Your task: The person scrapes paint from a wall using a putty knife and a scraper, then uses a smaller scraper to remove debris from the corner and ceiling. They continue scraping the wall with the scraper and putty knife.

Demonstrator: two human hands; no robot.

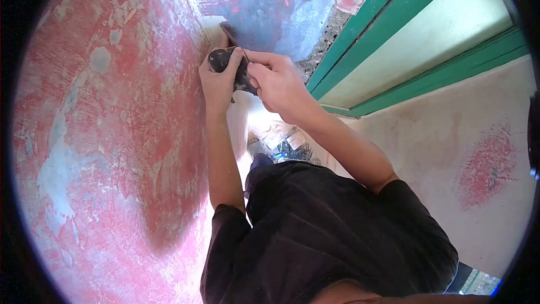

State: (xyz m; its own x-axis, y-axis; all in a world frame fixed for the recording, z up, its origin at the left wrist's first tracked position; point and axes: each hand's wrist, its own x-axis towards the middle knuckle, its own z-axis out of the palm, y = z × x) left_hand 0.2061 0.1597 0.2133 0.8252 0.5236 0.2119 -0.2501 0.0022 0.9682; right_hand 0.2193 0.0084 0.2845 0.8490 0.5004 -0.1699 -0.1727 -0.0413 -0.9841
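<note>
A dark-handled scraper (226,59) is pressed against a red, flaking painted wall (112,135), its thin blade (231,36) lying at the edge of a blue-grey bare patch (273,17). My left hand (215,83) wraps the handle from the left. From the right, my right hand (277,81) clamps over the same handle, fingers on top. Both arms reach up from my black shirt (326,236).
A green door frame (394,28) with a pale panel runs along the right of the patch. Rough exposed masonry (326,42) shows beside the frame. Debris and scraps (284,141) lie on the floor below. A pale wall with a red blotch (484,169) stands at right.
</note>
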